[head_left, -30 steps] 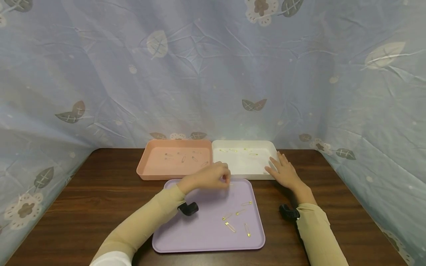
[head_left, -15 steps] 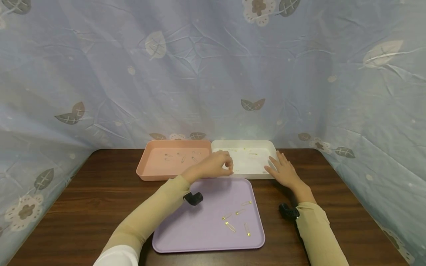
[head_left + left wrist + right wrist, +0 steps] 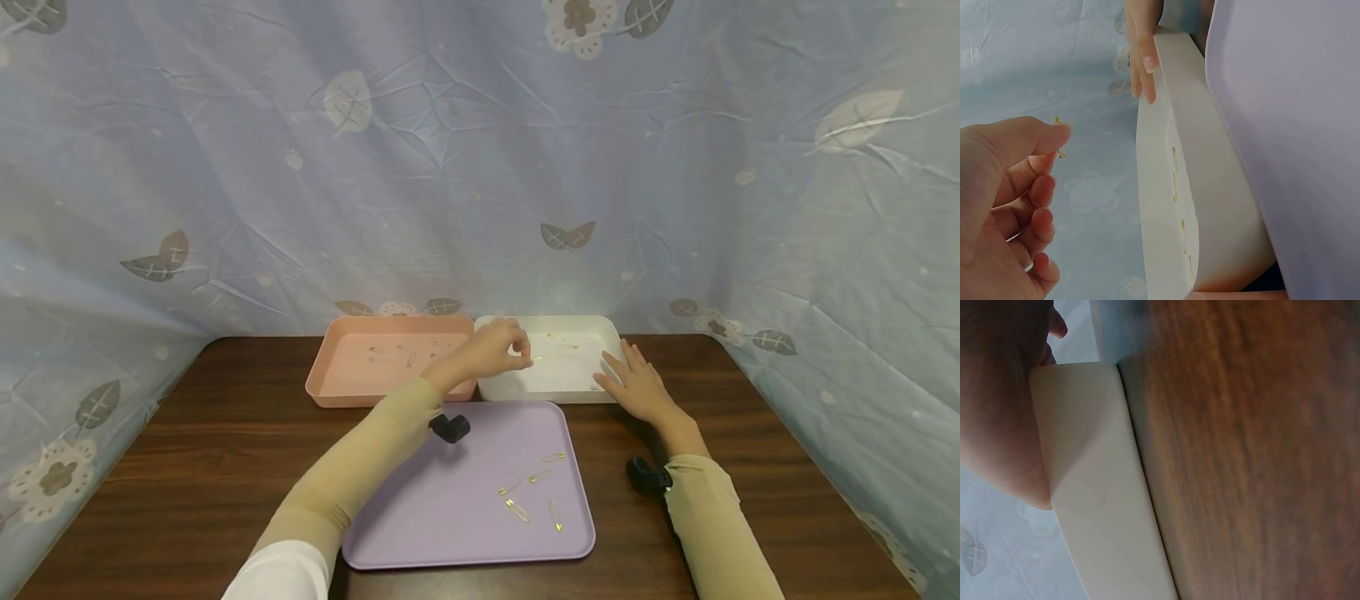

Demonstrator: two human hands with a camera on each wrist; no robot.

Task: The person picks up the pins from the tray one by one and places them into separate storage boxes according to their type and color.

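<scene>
The left hand [image 3: 495,346] pinches 1 safety pin [image 3: 1061,154] between thumb and forefinger, tips closed together, while its other fingers curl loosely below. In the left wrist view, this pin is small, thin and gold-toned, with a bright cap showing above the thumb and a rounded end below; the thumb covers its middle, so whether it is fastened cannot be told. The pin is held above the left part of a shallow white tray [image 3: 570,375], clear of its floor. The right hand [image 3: 641,392] holds nothing that shows; its fingers are spread and nearly straight, resting on the right-hand rim of that tray.

In the white tray lie more gold pins [image 3: 1183,236], 4 of them visible from the left wrist, all slender and lying flat near the wall. To its left, side by side with it, is a salmon-coloured tray [image 3: 348,375] with several silvery-grey pins [image 3: 411,360] scattered over its floor, duller than the gold kind.

Just in front of both is a flat lilac tray [image 3: 427,525], where 5 gold pins [image 3: 517,511] lie apart at varied angles in the right half, their caps brighter yellow than their thin wires.

A black band [image 3: 649,477] sits at the right wrist, below a beige sleeve [image 3: 712,525]. Everything stands on a dark wood-grained surface [image 3: 225,467], backed by a pale blue curtain [image 3: 435,192] printed with leaves and flowers.
</scene>
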